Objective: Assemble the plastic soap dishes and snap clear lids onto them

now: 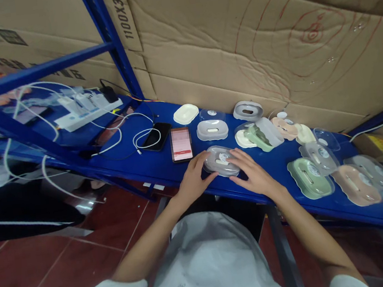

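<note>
A small grey box (216, 167) sits near the front edge of the blue table (127, 163), between the person's two hands. It is oval, with rounded corners, and a clear, shiny lid (217, 149) covers it. A round white sticker (224, 157) with faint print shows on the lid, too small to read. Below it, a short pale bar shows through near the middle of the grey base.

The left hand (196, 177) curves round the box's left end, thumb and fingers parted and clasped on it. The right hand (253, 173) does the same at the other end, its fingertips over the lid's edge. A phone (181, 145) with a pink screen lies just beyond the left hand, and an open grey tray (212, 131) lies behind the box.
</note>
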### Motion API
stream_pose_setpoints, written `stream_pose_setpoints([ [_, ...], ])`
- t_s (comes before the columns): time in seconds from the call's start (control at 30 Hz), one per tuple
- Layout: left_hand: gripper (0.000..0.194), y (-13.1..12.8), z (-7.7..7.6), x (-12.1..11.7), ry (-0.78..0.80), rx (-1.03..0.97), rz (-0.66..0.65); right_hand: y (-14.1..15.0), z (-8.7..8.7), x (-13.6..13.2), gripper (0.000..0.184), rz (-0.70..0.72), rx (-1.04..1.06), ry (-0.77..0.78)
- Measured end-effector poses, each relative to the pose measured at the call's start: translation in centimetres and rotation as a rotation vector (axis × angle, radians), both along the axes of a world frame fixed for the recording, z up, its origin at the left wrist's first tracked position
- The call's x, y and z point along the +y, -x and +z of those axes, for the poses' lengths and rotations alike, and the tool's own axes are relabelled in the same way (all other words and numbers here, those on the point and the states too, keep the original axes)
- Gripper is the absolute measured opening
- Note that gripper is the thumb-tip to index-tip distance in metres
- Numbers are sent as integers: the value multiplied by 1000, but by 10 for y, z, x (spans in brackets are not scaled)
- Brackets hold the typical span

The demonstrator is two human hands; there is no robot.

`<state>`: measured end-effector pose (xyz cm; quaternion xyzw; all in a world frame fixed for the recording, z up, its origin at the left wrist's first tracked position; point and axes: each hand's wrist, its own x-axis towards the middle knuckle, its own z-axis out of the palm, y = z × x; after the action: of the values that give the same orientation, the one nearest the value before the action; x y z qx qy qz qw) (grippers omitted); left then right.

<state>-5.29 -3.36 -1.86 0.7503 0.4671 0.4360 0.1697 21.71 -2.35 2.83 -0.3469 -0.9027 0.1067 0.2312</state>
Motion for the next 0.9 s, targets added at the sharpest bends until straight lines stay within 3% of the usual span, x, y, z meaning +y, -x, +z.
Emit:
stream_pose_setpoints([
  [0.13,68,3,0,2,-20,-5,-22,2,-6,-6,62,-10,-63,-84],
  [0.5,60,2,0,2,-1,-16,-85,-5,-10,-17,57,-69,-45,-103],
  [0.7,48,-2,5,-2,34,23,-93,-60,-11,-42,56,-371,-111,-196],
  [0.8,45,-7,12,13,-42,109,-80,-76,-3,-43,57,-493,-76,-261],
  [0.9,47,-17,23,44,-117,277,-34,-64,4,-33,55,-466,-40,-268],
])
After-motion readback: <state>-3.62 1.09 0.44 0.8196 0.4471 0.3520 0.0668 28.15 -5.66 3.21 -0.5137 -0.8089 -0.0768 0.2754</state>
